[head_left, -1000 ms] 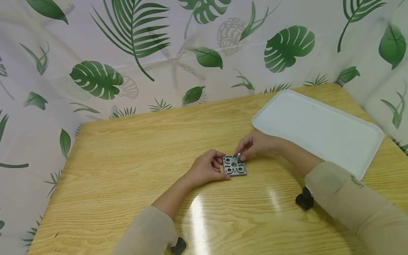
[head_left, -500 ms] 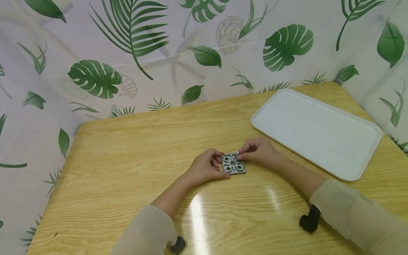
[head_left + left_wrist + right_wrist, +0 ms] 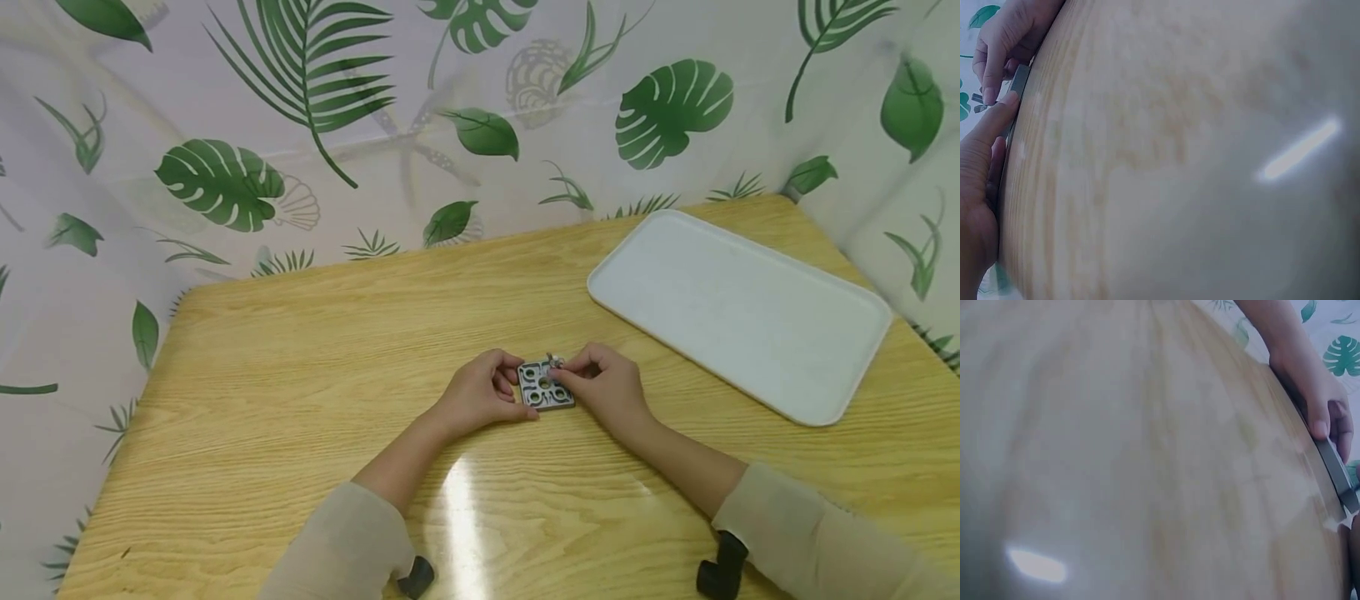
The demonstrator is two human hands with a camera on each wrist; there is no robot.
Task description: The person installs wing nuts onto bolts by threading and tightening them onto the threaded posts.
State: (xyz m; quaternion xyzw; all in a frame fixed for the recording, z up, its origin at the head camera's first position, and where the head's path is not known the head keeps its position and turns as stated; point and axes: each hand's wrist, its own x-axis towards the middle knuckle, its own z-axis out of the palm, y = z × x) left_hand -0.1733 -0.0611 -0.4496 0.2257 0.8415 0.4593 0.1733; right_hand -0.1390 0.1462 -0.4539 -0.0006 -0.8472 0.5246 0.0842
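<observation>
A square grey metal plate (image 3: 546, 394) with several round holes lies on the wooden table. My left hand (image 3: 476, 392) grips its left side, thumb at the front corner and fingers curled at the back. At the plate's back right hole, my right hand (image 3: 609, 390) pinches a small silvery metal piece (image 3: 554, 360) between thumb and forefinger; its exact kind cannot be told. The left wrist view shows that small piece (image 3: 980, 100) sticking out past the fingertips, above the plate's edge (image 3: 1020, 80). In the right wrist view, the left thumb presses the plate's side (image 3: 1333, 467).
A white rectangular tray (image 3: 738, 317) sits at the back right of the table (image 3: 322, 358). Behind the table hangs a leaf-patterned cloth (image 3: 420, 167). Black wrist devices show under both sleeves, the right one (image 3: 722, 567) close over the tabletop.
My right hand has swung from behind the plate round to its right side, nearer me, its fingers staying at the small metal piece, which has turned. The left hand keeps its grip on the plate.
</observation>
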